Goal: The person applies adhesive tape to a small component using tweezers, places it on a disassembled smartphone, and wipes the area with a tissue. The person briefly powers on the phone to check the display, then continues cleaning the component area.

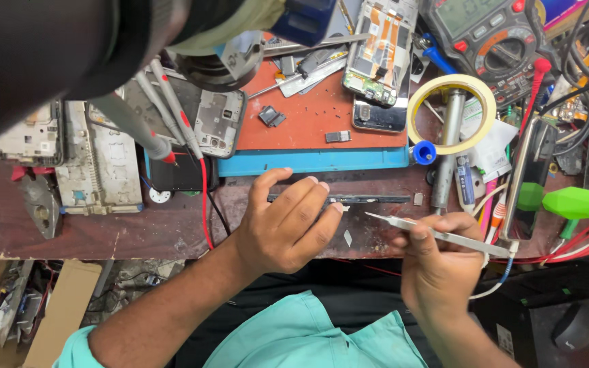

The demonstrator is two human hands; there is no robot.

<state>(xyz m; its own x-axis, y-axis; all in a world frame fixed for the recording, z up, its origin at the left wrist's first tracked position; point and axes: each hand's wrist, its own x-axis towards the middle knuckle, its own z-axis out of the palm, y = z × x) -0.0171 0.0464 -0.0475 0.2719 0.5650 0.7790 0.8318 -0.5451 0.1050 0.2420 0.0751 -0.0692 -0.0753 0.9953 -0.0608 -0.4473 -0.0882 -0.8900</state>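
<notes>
My left hand [286, 225] rests on the dark wooden workbench [103, 232], fingertips pressing on a thin dark strip-shaped part [366, 199] that lies along the bench. My right hand [438, 262] grips metal tweezers [438, 234], whose pointed tip [368, 214] is just below the strip, close to my left fingertips. A small pale fragment [348, 238] lies on the bench between the hands.
A red and blue work mat [315, 129] holds phone boards and small parts. A tape roll [451, 114], a multimeter [495, 41], red probe leads [204, 197], dismantled phone frames [97, 163] and tangled cables [581, 102] crowd the bench. Cardboard boxes [56, 307] sit below left.
</notes>
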